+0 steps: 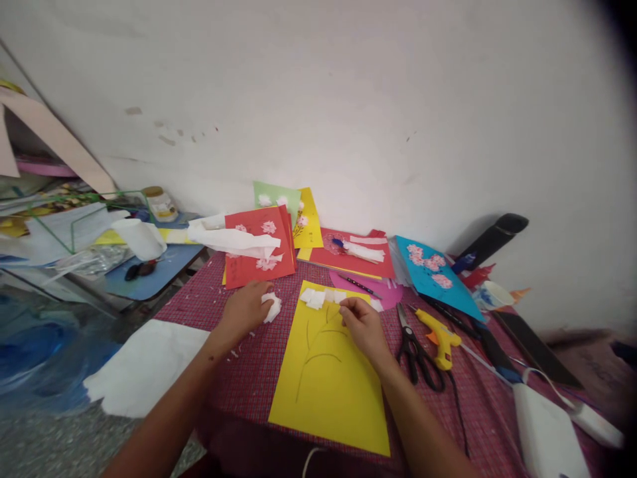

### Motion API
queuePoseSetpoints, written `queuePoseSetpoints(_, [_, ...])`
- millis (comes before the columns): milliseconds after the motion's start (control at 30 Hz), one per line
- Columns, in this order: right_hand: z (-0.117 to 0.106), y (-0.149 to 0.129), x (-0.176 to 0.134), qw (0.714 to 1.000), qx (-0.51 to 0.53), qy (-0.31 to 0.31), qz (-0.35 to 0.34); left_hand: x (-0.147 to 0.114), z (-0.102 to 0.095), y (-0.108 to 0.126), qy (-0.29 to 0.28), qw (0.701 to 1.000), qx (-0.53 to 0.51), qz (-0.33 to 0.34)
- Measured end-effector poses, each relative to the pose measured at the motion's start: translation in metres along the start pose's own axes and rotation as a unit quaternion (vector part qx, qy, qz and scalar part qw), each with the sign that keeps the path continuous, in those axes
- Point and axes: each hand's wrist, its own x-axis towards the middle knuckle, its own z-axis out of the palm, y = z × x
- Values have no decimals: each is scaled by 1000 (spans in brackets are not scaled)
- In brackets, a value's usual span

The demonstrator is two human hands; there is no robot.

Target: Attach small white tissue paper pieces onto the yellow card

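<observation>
Nearest, a white cord [309, 458] pokes up at the lower edge, its other end cut off. The yellow sheet [333, 392] lies on the checked tablecloth [239, 378] between the forearms, with dark curved lines drawn on it; the right forearm covers part of its right edge. At right, a white box [550, 431] is cut off below. Black scissors [418, 358] lie open just beside the right wrist, next to a yellow glue gun [440, 338]. At left, a large white paper [149, 362] runs partly under the left forearm.

The left hand [249, 307] is palm down, fingers curled at a white tissue wad [271, 308]; whether they grip it I cannot tell. The right hand [362, 322] bends over the yellow sheet's upper part, thumb and forefinger close together; anything between them is too small to make out. White tissue pieces [314, 298] lie along the sheet's top edge.

Beyond, a pen [359, 287] crosses a pink sheet [393, 292], mostly hidden. A long white strip [233, 240] lies over a red card [241, 269], masking its flowers. Farther right, a blue card [438, 282] bears pink blossoms.
</observation>
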Motion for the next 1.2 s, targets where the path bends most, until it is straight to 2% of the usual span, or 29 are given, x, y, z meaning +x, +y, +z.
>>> queuePoseSetpoints(100, [-1,3,1,1000,7,7,3,1,14,21,21,998,19,56])
queuePoseSetpoints(167, [-2,4,2,1000,4,9,3,6,25,37,-16,993,14,120])
queuePoseSetpoints(267, [-2,3,2,1000,-1,5,2,19,41,52,-55,986,43,153])
queuePoseSetpoints(433, [-2,1,2,1000,-10,3,-4,35,57,54,-64,982,96,149])
queuePoseSetpoints(633, [-2,1,3,1000,-7,1,-2,35,53,49,-16,990,68,120])
queuePoseSetpoints(733, [-2,3,3,1000,-16,2,-5,34,48,48,29,996,-14,82])
queuePoseSetpoints(800, [-1,2,2,1000,-19,5,-6,33,48,50,28,991,-121,57])
queuePoseSetpoints(867, [1,1,1,1000,-2,0,-3,30,52,54,-11,966,-257,31])
queuePoseSetpoints(967, [6,-3,-2,998,59,-38,4,24,61,63,-86,909,-408,0])
queuePoseSetpoints(1033, [8,-4,-3,994,91,-55,4,19,67,68,-113,887,-447,-3])
queuePoseSetpoints(1200, [7,-3,-1,995,97,-13,8,15,72,74,-147,866,-477,2])
